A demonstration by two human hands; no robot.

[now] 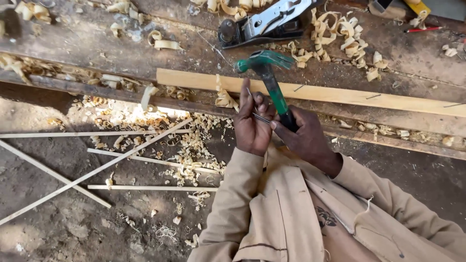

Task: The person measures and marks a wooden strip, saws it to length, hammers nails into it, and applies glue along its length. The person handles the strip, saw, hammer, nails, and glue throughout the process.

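A: Two nails [259, 118] sit pinched in the left hand [252, 127], just below the pale wood strip [340, 94] on the bench [97, 53].
B: And the right hand [306, 138]?
A: Clamped on the green hammer [272, 80]. A grip lower on the handle would likely give steadier taps.
B: Labels?
A: None visible; only a metal plane [269, 22] among shavings [340, 34].

A worn, dark wooden workbench [121, 53] spans the upper view. A long pale wooden strip [349, 94] with nails driven in lies along its near edge. A grey metal hand plane [264, 23] rests near the far edge. Curled pale wood shavings [340, 36] lie scattered across the surface. Thin pale wooden slats [97, 170] lie crossed on the dirt floor [58, 218] below.
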